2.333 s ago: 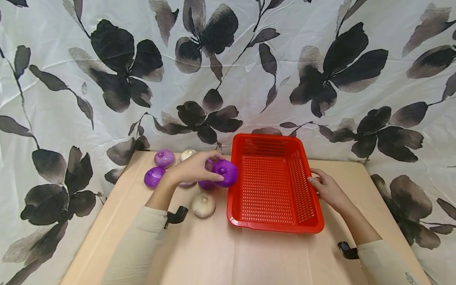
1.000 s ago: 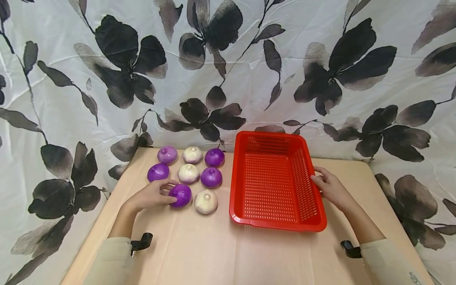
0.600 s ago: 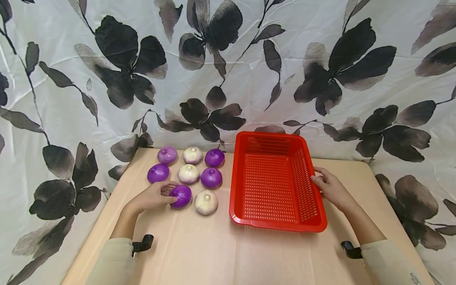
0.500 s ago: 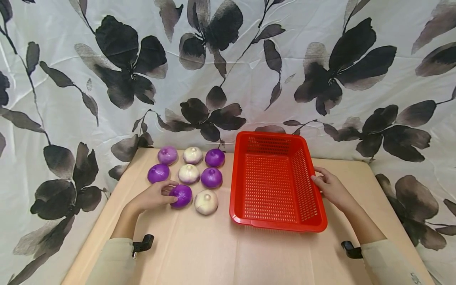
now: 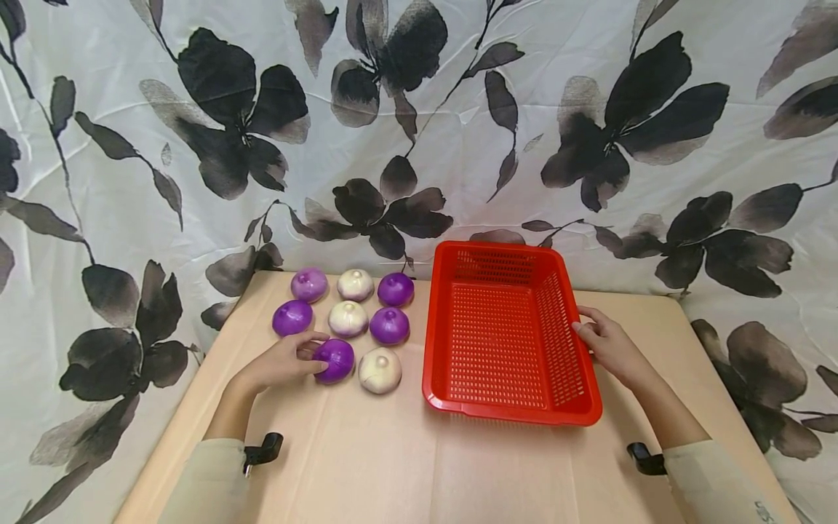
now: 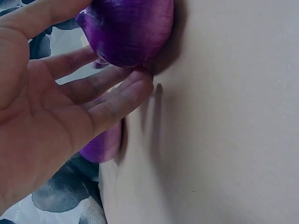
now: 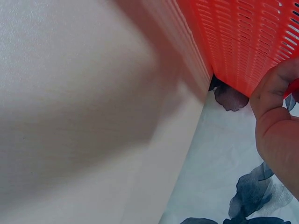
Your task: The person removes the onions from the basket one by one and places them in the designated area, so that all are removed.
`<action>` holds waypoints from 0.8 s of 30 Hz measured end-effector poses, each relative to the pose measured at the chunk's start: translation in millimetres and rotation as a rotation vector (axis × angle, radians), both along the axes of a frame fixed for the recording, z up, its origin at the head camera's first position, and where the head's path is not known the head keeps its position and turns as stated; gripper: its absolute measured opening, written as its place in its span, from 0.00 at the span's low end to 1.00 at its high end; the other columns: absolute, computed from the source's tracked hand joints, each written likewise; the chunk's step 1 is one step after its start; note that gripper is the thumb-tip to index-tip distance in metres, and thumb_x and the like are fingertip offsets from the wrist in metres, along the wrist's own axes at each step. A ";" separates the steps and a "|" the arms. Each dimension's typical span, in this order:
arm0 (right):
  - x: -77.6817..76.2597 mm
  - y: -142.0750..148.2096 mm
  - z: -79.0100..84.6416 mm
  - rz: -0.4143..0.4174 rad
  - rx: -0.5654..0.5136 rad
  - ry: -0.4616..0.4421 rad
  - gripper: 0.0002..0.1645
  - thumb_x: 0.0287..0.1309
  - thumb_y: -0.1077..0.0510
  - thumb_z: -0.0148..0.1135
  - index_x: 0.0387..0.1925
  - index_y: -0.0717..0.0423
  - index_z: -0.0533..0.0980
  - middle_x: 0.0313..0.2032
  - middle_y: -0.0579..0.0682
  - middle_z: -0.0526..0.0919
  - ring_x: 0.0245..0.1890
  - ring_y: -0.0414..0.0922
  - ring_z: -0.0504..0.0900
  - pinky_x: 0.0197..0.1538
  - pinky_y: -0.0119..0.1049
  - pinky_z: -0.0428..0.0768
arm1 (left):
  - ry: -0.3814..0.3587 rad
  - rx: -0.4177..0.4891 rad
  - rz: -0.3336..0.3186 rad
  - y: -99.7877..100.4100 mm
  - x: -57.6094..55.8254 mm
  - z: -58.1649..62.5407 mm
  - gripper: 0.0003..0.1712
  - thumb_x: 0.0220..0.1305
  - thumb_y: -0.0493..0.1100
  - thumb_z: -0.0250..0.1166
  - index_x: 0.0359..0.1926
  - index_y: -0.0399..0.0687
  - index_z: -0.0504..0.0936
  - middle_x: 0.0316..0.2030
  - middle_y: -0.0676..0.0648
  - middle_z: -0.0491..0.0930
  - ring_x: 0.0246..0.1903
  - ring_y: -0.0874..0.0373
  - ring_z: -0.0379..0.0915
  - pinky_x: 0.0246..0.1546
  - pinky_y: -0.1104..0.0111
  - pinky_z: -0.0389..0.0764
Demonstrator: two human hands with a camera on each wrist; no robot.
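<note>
In the head view, my left hand [image 5: 281, 362] has its thumb and fingers around a purple onion [image 5: 336, 362] on the table. The left wrist view shows the fingers [image 6: 117, 100] reaching under and behind that onion [image 6: 133, 32]. Right beside it sits a pale onion [image 5: 380, 371]. Behind these are more onions in rows, among them a dark purple one [image 5: 390, 326], a whitish one [image 5: 348, 319] and a light purple one [image 5: 309, 284]. My right hand [image 5: 609, 346] grips the right rim of a red perforated plastic basket [image 5: 511, 416], thumb on top; the right wrist view shows its curled fingers partly cut off.
The basket takes up the middle right of the light wooden table [image 5: 419, 473], close to its back edge. A floral cloth [image 5: 484, 160] hangs behind the table and down both sides. A small black camera [image 5: 263, 447] is worn on each wrist.
Earlier my left hand held the purple onion in the air by the basket's left rim. It then moved left and down, onto the table beside the pale onion. My right hand stayed on the basket.
</note>
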State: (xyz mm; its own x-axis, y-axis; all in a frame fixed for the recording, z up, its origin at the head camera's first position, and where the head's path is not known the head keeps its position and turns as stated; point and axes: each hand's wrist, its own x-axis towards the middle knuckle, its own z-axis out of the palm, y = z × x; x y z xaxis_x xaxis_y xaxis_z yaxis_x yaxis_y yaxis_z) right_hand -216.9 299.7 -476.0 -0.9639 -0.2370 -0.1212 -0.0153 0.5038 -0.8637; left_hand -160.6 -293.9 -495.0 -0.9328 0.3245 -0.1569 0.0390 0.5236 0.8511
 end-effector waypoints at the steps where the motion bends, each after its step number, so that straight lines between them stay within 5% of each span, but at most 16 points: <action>1: 0.0 0.0 0.0 0.000 -0.004 -0.003 0.38 0.81 0.51 0.48 0.79 0.65 0.51 0.47 0.68 0.79 0.39 0.43 0.86 0.40 0.38 0.89 | 0.003 -0.002 -0.002 0.0 0.2 -0.5 0.35 0.66 0.40 0.71 0.67 0.27 0.69 0.59 0.29 0.79 0.60 0.36 0.77 0.51 0.65 0.83; 16: 2.1 0.2 -0.3 -0.010 -0.006 -0.012 0.38 0.81 0.50 0.48 0.79 0.66 0.50 0.47 0.68 0.79 0.38 0.42 0.86 0.39 0.37 0.89 | 0.004 0.005 0.001 2.4 2.7 -2.2 0.36 0.65 0.40 0.71 0.68 0.28 0.69 0.58 0.29 0.79 0.59 0.36 0.77 0.50 0.64 0.83; 24: 0.6 1.8 3.8 -0.045 0.106 0.039 0.38 0.81 0.47 0.47 0.78 0.66 0.54 0.47 0.69 0.79 0.35 0.46 0.85 0.34 0.39 0.88 | 0.062 -0.040 0.024 0.8 5.9 1.8 0.37 0.66 0.43 0.71 0.69 0.27 0.69 0.62 0.26 0.76 0.60 0.31 0.76 0.56 0.51 0.84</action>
